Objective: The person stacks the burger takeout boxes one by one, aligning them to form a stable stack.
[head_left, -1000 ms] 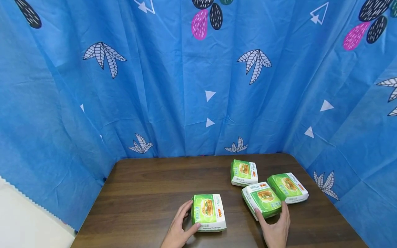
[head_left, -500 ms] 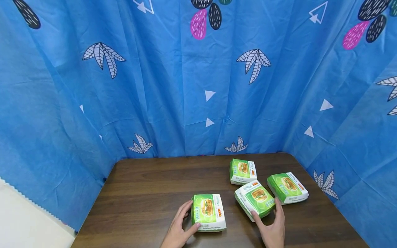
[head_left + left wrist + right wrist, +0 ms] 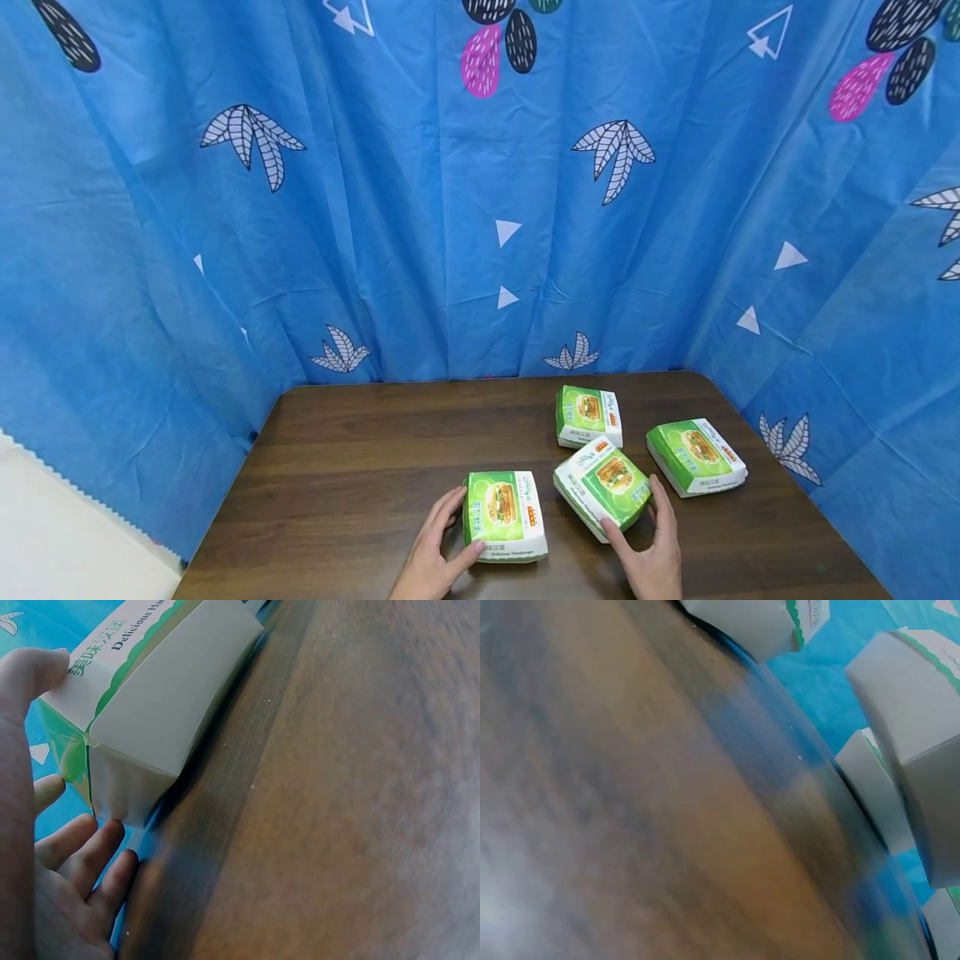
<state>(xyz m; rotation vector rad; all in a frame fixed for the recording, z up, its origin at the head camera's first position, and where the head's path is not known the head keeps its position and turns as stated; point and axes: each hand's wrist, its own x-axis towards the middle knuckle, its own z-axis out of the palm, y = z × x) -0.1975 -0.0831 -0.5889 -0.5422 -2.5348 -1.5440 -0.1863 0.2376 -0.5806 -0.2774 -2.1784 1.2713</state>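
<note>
In the head view, my left hand [image 3: 429, 552] holds a green-and-white hamburger box [image 3: 504, 510], thumb at its near left corner and fingers along its left side. The left wrist view shows the thumb over the top edge of this box [image 3: 161, 697], with the fingers by its lower corner. My right hand [image 3: 651, 557] grips a second hamburger box [image 3: 603, 483], turned at an angle, between thumb and fingers. That box [image 3: 907, 697] looms large in the right wrist view, where the hand itself is out of sight.
Two more hamburger boxes lie on the brown wooden table [image 3: 360, 467]: a back box [image 3: 589, 415], close behind the right-hand one, and a right-side box [image 3: 697, 457]. A blue patterned curtain [image 3: 390, 208] surrounds the table's back and sides.
My right hand has carried its hamburger box leftward, away from the right-side box and towards the left-hand one, turning it further. The left hand and its box have stayed in place.
</note>
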